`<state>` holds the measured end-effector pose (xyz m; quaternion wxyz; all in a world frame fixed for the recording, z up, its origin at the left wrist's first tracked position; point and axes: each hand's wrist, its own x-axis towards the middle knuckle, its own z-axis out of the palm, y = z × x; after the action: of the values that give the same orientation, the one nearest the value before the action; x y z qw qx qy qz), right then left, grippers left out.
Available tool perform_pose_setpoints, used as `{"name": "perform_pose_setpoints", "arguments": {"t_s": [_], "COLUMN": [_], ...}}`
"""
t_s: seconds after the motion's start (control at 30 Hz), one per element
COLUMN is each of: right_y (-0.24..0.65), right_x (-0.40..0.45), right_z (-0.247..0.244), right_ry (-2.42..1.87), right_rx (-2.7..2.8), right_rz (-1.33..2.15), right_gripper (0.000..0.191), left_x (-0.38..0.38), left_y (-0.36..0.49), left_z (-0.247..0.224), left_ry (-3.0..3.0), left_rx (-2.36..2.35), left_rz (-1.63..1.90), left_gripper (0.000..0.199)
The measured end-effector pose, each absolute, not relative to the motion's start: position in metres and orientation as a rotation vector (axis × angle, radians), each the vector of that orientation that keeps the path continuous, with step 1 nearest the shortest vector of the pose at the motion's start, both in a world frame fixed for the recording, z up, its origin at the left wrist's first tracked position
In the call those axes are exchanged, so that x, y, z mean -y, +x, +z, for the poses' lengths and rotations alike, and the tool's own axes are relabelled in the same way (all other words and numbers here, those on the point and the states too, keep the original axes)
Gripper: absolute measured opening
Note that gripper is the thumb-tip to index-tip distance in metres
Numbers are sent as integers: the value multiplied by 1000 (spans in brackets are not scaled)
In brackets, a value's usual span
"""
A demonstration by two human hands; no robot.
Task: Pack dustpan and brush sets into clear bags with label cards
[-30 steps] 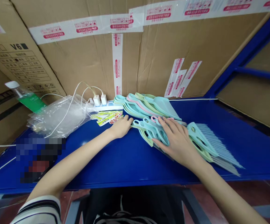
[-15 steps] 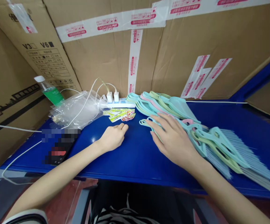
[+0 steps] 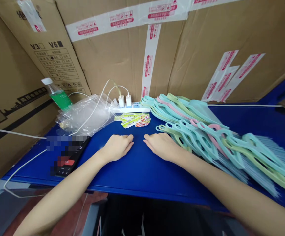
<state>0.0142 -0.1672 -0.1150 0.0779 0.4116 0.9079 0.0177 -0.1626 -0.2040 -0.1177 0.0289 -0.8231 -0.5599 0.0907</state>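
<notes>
My left hand [image 3: 118, 147] rests on the blue table with its fingers curled closed and nothing in it. Opposite it, my right hand [image 3: 161, 146] also lies on the table, fingers folded in and holding nothing. A gap of bare tabletop separates the two. Just beyond them is a small pile of yellow-green and red-white labels [image 3: 135, 120]. To the right of my right hand, hand brushes [image 3: 204, 144] in light blue, green and pink lie overlapping in a row. Behind these, a stack of dustpans [image 3: 182, 109] in the same colours leans towards the cardboard.
A white power strip [image 3: 132, 108] with two chargers stands at the back. On the left are clear plastic bags [image 3: 88, 113], a green-labelled bottle [image 3: 60, 98] and a black phone [image 3: 75, 157]. Cardboard boxes [image 3: 118, 59] wall the back; white cables trail across the left side.
My right hand has come away from the brush handles, moved left and folded its fingers. My left hand stays in about the same place. The view has shifted slightly.
</notes>
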Motion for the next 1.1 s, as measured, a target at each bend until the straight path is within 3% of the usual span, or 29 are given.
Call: {"name": "perform_pose_setpoints", "arguments": {"t_s": [0.17,0.73,1.1], "right_y": [18,20,26], "right_x": [168,175,176], "right_z": [-115,-106,-111], "right_ry": [1215,1360,1375], "right_rx": [-2702,-2678,-2571], "right_rz": [29,41,94], "right_gripper": [38,29,37], "left_x": [204,207,208], "left_y": [-161,-161,-159], "left_z": [-118,-119,-119], "left_ry": [-2572,-2587,-2534], "left_rx": [1688,1591,1643], "left_rz": [321,278,265], "left_gripper": [31,24,26]}}
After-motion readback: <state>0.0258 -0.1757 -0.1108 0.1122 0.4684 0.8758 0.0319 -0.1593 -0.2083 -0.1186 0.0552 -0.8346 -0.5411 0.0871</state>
